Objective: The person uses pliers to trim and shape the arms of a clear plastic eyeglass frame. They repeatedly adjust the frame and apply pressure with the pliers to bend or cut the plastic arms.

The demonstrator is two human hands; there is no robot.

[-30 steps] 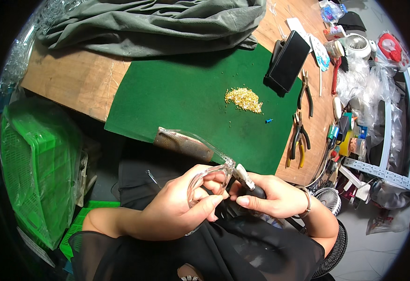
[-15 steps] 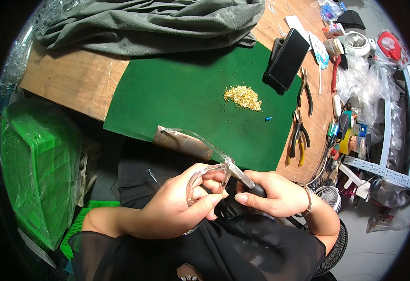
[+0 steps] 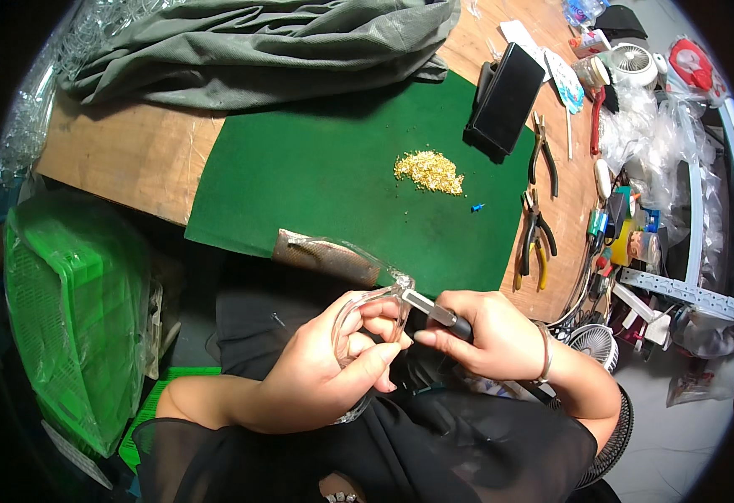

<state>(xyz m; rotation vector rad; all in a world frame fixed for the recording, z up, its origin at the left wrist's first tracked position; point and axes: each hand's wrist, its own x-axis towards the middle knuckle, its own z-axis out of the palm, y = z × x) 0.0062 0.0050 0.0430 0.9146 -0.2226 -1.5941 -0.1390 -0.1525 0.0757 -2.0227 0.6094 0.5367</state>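
My left hand (image 3: 329, 352) is closed around looped clear plastic strips (image 3: 339, 314), which curve round the fingers. A clear strand runs from there toward the table edge. My right hand (image 3: 488, 335) grips pliers (image 3: 440, 313) by their dark handles. The metal jaws meet the clear plastic just beyond my left fingertips; what exactly is between them is too small to make out. Beyond my hands, a worn brown block (image 3: 333, 260) sits at the near edge of the green mat (image 3: 300, 176). On the mat lies a heap of small gold-coloured pieces (image 3: 430, 172).
A small blue piece (image 3: 477, 208) and a black phone-like device (image 3: 505, 99) lie right of the heap. Two more pliers (image 3: 543, 155) rest on the wooden table (image 3: 124, 159). Grey cloth (image 3: 258, 50) covers the far side. Green crates (image 3: 77, 310) stand left, a small fan (image 3: 593, 345) right.
The pliers' head and my right hand have shifted slightly left and up, and the jaws still meet the clear plastic. My left hand keeps its hold. The whole view has shifted a little.
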